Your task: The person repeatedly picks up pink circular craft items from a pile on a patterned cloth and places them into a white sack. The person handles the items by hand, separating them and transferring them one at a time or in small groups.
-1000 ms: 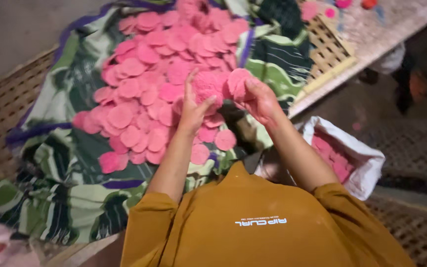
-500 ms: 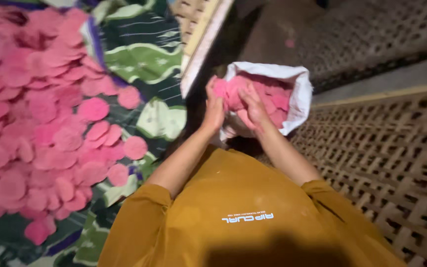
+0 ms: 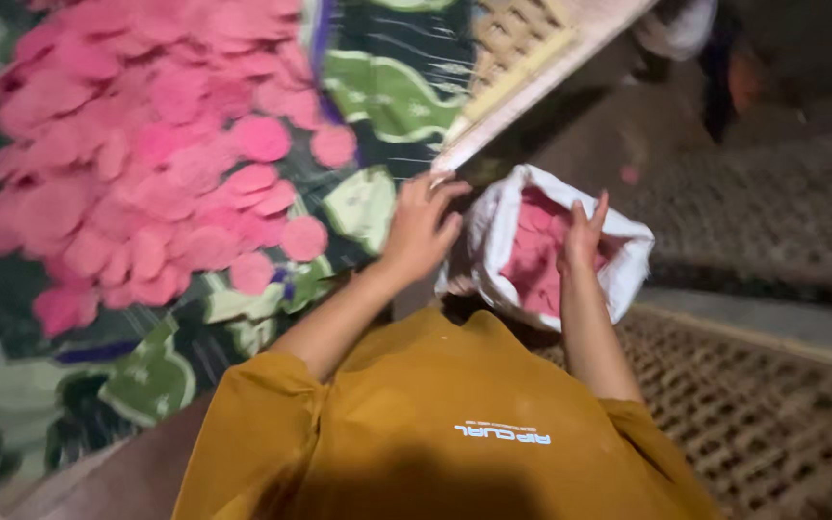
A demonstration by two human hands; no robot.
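Many flat pink round discs (image 3: 146,173) lie spread over a green, black and white patterned cloth (image 3: 377,96). A white sack (image 3: 493,231) stands open to the right, with more pink discs (image 3: 532,260) inside. My left hand (image 3: 421,226) hovers between the cloth and the sack's rim, fingers spread, holding nothing. My right hand (image 3: 580,231) is inside the sack's mouth above the discs, fingers apart and empty. My mustard-yellow shirt (image 3: 435,424) fills the lower middle.
A woven lattice surface (image 3: 772,424) runs along the right. The cloth lies on a slatted woven tray with a pale wooden edge (image 3: 532,77). Dark ground shows beyond, with another person's foot (image 3: 724,77) at the top right.
Both hands held a stack of pink discs and carried it from the cloth to the sack. Now the discs are let go in the sack and the hands are apart and empty.
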